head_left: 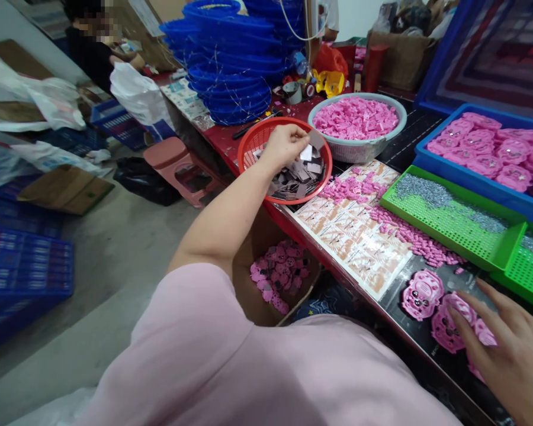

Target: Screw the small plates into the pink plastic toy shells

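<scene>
At the orange-red basket [285, 200], my left hand [286, 145] is closed in a pinch, with a small flat grey plate [316, 140] at its fingertips. Loose grey and silvery plates [299, 173] fill the basket below it. My right hand [510, 337] lies with fingers spread over pink plastic casings [446, 328] on the black tabletop, touching them and partly covering some. Just left of those sits another pink casing [423, 294] with dark, shiny round spots.
Small pink parts [413, 239] lie on a patterned sheet [349, 236]. Green trays [453, 216] hold small metal pieces. Behind are a pale bowl [357, 151] of pink parts and a blue crate [420, 157] of pink casings. A carton [249, 290] below holds more; a stool [180, 168] stands left.
</scene>
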Action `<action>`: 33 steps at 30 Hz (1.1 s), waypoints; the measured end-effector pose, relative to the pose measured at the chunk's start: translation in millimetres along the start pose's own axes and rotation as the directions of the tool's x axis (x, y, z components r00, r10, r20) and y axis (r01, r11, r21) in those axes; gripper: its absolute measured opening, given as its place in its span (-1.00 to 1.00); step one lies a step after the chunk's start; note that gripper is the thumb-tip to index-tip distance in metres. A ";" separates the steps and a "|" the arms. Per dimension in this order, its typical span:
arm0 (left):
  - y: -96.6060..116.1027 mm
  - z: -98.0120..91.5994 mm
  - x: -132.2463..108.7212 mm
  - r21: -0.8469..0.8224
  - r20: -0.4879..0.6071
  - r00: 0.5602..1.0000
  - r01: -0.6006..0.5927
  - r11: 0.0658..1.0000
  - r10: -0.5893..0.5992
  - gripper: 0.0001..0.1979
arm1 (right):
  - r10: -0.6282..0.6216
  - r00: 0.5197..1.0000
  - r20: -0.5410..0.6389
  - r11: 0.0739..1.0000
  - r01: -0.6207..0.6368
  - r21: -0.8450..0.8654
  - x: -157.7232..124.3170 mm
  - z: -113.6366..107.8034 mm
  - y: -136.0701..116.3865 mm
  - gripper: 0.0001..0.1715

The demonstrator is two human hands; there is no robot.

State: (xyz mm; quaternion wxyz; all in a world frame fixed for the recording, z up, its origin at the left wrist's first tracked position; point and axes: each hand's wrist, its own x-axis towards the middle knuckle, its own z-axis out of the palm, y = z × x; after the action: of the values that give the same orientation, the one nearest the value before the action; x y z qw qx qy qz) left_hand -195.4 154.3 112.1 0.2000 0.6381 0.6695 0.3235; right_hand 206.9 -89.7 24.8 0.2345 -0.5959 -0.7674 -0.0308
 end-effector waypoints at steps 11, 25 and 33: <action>76.4 142.3 -160.3 -0.745 0.316 0.689 -0.246 0.620 0.652 -0.81 | 0.320 0.945 -0.066 0.731 -0.202 0.652 20.4 4.3 -41.7 -0.73; 109.2 175.2 -203.6 -0.607 0.763 0.404 0.178 0.774 0.505 -0.56 | -0.311 0.912 -0.268 0.950 0.293 -0.106 -19.0 -17.8 -23.7 -0.48; 103.9 161.3 -174.5 -0.477 0.877 0.046 -0.029 0.879 0.478 -0.72 | -0.288 0.957 -0.045 0.943 0.292 0.161 -19.6 -35.5 -13.8 -0.52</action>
State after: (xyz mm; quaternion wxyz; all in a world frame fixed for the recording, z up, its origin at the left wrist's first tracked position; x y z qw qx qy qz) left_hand 8.2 8.9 43.7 0.6360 0.7516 0.1682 -0.0494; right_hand 209.0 -122.9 51.8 0.2842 -0.4546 -0.8441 -0.0072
